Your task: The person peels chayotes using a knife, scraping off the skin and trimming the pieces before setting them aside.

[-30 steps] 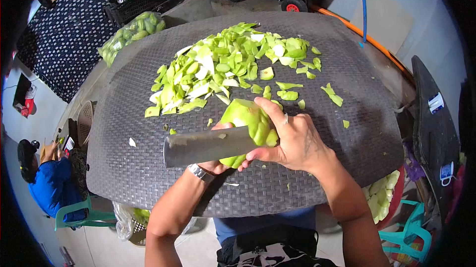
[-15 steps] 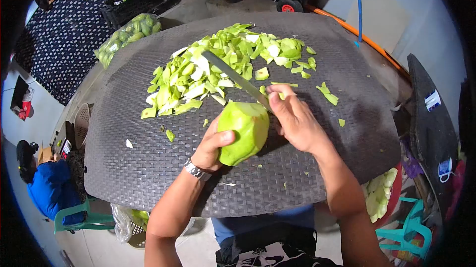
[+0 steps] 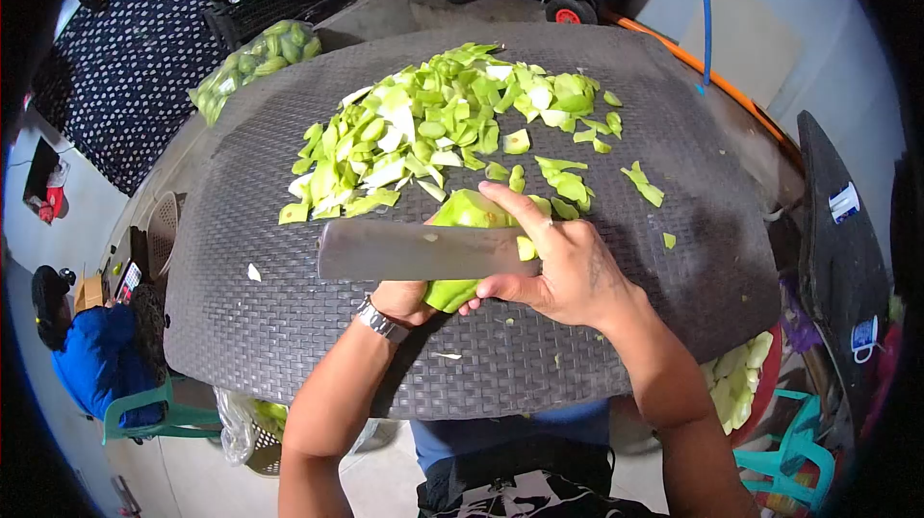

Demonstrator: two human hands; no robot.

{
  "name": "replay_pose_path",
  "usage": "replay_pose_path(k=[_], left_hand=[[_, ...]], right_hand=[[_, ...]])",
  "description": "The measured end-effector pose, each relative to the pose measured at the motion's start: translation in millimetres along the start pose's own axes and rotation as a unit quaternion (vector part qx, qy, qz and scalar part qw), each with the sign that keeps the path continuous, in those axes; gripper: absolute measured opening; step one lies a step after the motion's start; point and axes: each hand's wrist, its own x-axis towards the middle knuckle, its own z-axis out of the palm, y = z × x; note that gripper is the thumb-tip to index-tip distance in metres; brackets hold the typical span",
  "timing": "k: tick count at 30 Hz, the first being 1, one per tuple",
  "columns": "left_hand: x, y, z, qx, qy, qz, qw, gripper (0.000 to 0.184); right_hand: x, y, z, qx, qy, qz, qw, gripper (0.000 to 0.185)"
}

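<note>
A wide metal knife blade (image 3: 414,250) lies flat across a light green fruit (image 3: 450,295), hiding its middle. My right hand (image 3: 577,268) is closed on the knife at the blade's right end, its index finger reaching over the fruit's top and its thumb below the blade. Under and to the left of the fruit, my left hand (image 3: 402,298) holds it, mostly covered by the blade. A small green piece (image 3: 526,248) rests on the blade. Beyond the fruit, a heap of green peelings (image 3: 414,123) spreads over the dark woven tabletop (image 3: 260,325).
A plastic bag of green fruit (image 3: 260,61) sits past the table's far left edge. At the left, a person in blue (image 3: 101,359) sits on a green chair (image 3: 168,417). Peeled pieces (image 3: 739,388) fill a red container at the lower right, near another green chair (image 3: 794,451).
The knife has swung from pointing up over the peelings to lying across the fruit. My right hand has moved with it, and more peel lies just beyond the fruit.
</note>
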Motion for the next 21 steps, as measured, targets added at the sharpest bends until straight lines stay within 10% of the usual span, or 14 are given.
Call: replay_pose_path(k=[5, 12, 21], left_hand=[[2.0, 19.7, 11.0, -0.052, -0.060, -0.036, 0.996, 0.081], [-2.0, 18.8, 24.8, 0.144, -0.067, 0.092, 0.983, 0.096], [2.8, 15.6, 18.7, -0.055, 0.025, 0.070, 0.996, 0.091]], right_hand=[[0.9, -1.9, -8.6, 0.030, -0.069, 0.023, 0.997, 0.096], [10.9, 34.6, 0.1, 0.096, 0.083, -0.018, 0.992, 0.054], [13.0, 12.8, -24.2, 0.153, 0.124, 0.320, 0.927, 0.061]])
